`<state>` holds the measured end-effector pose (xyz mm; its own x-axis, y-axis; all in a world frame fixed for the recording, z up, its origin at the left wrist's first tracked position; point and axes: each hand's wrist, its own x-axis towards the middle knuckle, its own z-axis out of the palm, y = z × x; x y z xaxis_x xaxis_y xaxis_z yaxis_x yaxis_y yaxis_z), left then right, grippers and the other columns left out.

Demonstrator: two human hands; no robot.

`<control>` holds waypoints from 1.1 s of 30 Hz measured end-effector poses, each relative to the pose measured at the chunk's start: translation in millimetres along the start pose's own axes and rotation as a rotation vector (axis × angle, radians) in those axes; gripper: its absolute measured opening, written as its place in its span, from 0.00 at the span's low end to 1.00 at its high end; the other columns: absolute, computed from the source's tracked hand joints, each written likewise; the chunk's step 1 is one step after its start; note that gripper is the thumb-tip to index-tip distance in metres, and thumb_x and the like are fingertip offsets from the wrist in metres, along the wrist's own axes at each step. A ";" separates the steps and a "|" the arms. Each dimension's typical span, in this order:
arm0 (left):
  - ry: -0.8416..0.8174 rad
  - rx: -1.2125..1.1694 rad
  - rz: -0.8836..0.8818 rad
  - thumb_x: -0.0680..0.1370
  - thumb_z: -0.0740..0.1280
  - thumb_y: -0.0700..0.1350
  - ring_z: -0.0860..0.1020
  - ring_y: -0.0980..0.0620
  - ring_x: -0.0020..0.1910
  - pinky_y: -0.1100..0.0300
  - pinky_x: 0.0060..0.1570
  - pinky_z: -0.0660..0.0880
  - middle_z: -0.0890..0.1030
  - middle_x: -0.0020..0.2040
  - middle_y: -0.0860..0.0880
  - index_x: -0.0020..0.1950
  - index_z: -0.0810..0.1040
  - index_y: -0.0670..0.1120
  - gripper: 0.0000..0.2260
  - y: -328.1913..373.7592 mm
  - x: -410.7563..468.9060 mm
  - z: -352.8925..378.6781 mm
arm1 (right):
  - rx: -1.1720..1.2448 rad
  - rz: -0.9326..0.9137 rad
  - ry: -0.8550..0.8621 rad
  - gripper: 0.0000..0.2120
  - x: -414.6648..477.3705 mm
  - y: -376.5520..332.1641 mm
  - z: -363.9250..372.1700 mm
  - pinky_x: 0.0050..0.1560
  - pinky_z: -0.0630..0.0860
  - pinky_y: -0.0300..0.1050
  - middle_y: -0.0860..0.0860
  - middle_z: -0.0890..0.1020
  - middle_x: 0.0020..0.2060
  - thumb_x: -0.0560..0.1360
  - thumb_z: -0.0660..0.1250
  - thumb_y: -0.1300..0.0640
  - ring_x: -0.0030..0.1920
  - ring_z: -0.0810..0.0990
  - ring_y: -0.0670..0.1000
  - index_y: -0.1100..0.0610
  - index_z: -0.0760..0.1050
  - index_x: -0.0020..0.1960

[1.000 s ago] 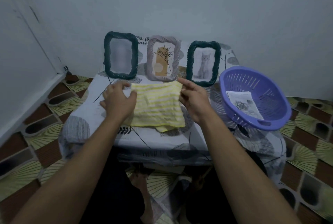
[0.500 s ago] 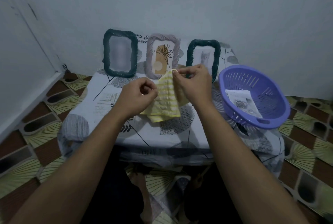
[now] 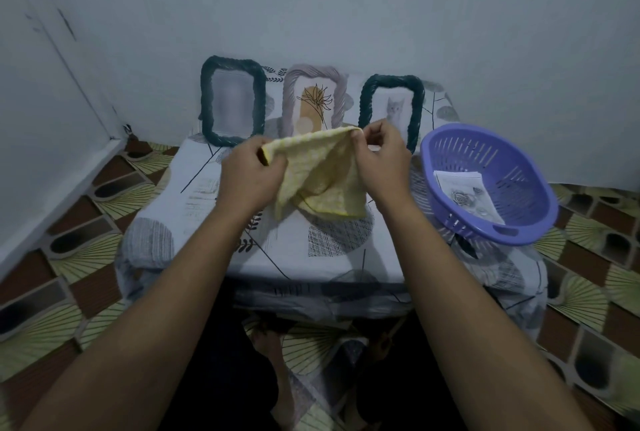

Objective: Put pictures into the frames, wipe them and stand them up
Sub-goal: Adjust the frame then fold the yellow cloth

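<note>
A: Fingers (image 3: 379,134) pinch the cloth (image 3: 322,184) by its top corners, left hand (image 3: 249,177) and right hand (image 3: 379,160), over the counter (image 3: 194,195). Spreading it to fold, probably.
B: Frames (image 3: 313,101) stand behind, filled; a picture (image 3: 464,193) lies in the basket (image 3: 526,236).

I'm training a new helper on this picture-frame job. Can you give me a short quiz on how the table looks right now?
1. True or false: the yellow cloth lies flat on the table.
2. Which picture is in the right-hand green frame? A a cat, B a boat, C a tree.
3. Fill in: the printed sheet lies in the purple ____.
Key: 1 false, the left hand and right hand hold it up; 2 A; 3 basket.
</note>
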<state>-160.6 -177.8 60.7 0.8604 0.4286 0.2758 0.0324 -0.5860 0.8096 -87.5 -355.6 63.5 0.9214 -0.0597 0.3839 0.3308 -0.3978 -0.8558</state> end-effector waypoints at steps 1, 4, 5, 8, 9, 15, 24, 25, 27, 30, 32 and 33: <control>0.031 -0.090 -0.017 0.77 0.67 0.48 0.78 0.49 0.41 0.54 0.42 0.74 0.81 0.42 0.48 0.48 0.80 0.47 0.05 0.3 3.5 -3.0 | -0.010 0.004 -0.032 0.07 -1.3 2.3 -0.2 0.36 0.67 0.28 0.42 0.76 0.38 0.80 0.66 0.53 0.39 0.73 0.37 0.54 0.72 0.46; 0.103 -0.309 -0.027 0.79 0.67 0.48 0.76 0.57 0.40 0.57 0.43 0.74 0.80 0.42 0.54 0.48 0.79 0.50 0.03 5.5 16.0 -8.1 | -0.034 -0.003 -0.175 0.07 -6.3 7.9 1.8 0.38 0.67 0.30 0.43 0.75 0.40 0.81 0.65 0.52 0.40 0.73 0.41 0.54 0.69 0.49; 0.118 -0.340 -0.026 0.80 0.66 0.48 0.75 0.58 0.40 0.58 0.43 0.73 0.79 0.42 0.55 0.48 0.78 0.51 0.03 6.6 20.9 -9.5 | -0.018 -0.010 -0.250 0.07 -7.7 10.6 2.5 0.42 0.69 0.31 0.43 0.76 0.42 0.80 0.67 0.53 0.42 0.74 0.42 0.52 0.69 0.49; 0.141 -0.386 -0.047 0.81 0.64 0.50 0.74 0.59 0.41 0.59 0.42 0.72 0.79 0.43 0.55 0.49 0.78 0.51 0.05 6.8 34.1 -14.9 | 0.023 -0.002 -0.512 0.13 -14.1 20.2 2.6 0.51 0.76 0.41 0.44 0.79 0.46 0.73 0.75 0.58 0.47 0.77 0.44 0.49 0.72 0.51; 0.138 -0.397 -0.055 0.81 0.64 0.51 0.75 0.58 0.42 0.58 0.44 0.73 0.79 0.44 0.54 0.51 0.78 0.50 0.07 5.6 37.6 -17.2 | 0.026 0.010 -0.582 0.16 -16.9 22.6 2.0 0.49 0.76 0.41 0.45 0.79 0.46 0.72 0.77 0.59 0.45 0.78 0.43 0.49 0.73 0.53; 0.154 -0.413 -0.041 0.81 0.67 0.49 0.77 0.66 0.39 0.67 0.40 0.74 0.81 0.43 0.57 0.52 0.80 0.49 0.05 -5.0 45.6 -23.2 | -0.174 -0.027 -0.622 0.04 -26.6 38.4 1.7 0.38 0.72 0.35 0.41 0.81 0.37 0.74 0.75 0.55 0.34 0.77 0.36 0.49 0.80 0.47; 0.174 -0.458 -0.163 0.80 0.68 0.52 0.77 0.57 0.40 0.61 0.39 0.74 0.81 0.42 0.52 0.47 0.81 0.47 0.09 -20.5 43.2 -22.8 | 0.330 0.254 -0.104 0.09 -11.8 31.5 -13.2 0.43 0.78 0.46 0.50 0.82 0.39 0.75 0.74 0.53 0.40 0.80 0.47 0.59 0.79 0.45; 0.188 -0.475 -0.175 0.80 0.68 0.52 0.77 0.56 0.40 0.61 0.39 0.74 0.81 0.42 0.51 0.48 0.81 0.46 0.10 -21.6 43.6 -22.3 | 0.429 0.279 -0.075 0.08 -9.3 27.1 -15.9 0.43 0.80 0.45 0.50 0.83 0.39 0.75 0.74 0.55 0.40 0.81 0.47 0.59 0.80 0.46; 0.200 -0.517 -0.207 0.79 0.69 0.54 0.77 0.55 0.41 0.59 0.40 0.74 0.81 0.42 0.51 0.48 0.81 0.45 0.12 -23.0 44.4 -23.6 | 0.602 0.320 -0.047 0.05 -4.6 18.7 -20.3 0.42 0.80 0.41 0.50 0.84 0.39 0.75 0.73 0.58 0.39 0.83 0.44 0.59 0.80 0.47; 0.190 -0.623 -0.270 0.75 0.68 0.56 0.73 0.53 0.41 0.55 0.42 0.69 0.75 0.40 0.48 0.42 0.77 0.48 0.12 -24.6 47.3 -25.8 | 0.719 0.334 -0.043 0.03 0.0 9.4 -25.7 0.46 0.82 0.42 0.50 0.85 0.40 0.77 0.71 0.60 0.41 0.84 0.45 0.60 0.81 0.50; 0.193 -0.671 -0.293 0.76 0.67 0.53 0.70 0.52 0.41 0.54 0.43 0.66 0.71 0.40 0.47 0.40 0.75 0.49 0.09 -24.8 48.9 -27.4 | 0.750 0.335 -0.042 0.04 2.2 5.4 -27.8 0.47 0.82 0.43 0.50 0.85 0.41 0.78 0.70 0.60 0.41 0.84 0.46 0.61 0.80 0.51; 0.187 -0.668 -0.293 0.77 0.67 0.51 0.71 0.52 0.41 0.55 0.43 0.66 0.72 0.40 0.47 0.41 0.75 0.48 0.08 -25.3 48.5 -28.3 | 0.753 0.340 -0.037 0.05 2.9 3.6 -28.7 0.46 0.82 0.42 0.50 0.85 0.41 0.78 0.69 0.59 0.41 0.84 0.45 0.61 0.80 0.51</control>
<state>-134.1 -122.7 68.2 0.7612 0.6475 0.0363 -0.1201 0.0858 0.9891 -89.4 -383.4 71.5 0.9976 -0.0309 0.0616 0.0686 0.3569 -0.9316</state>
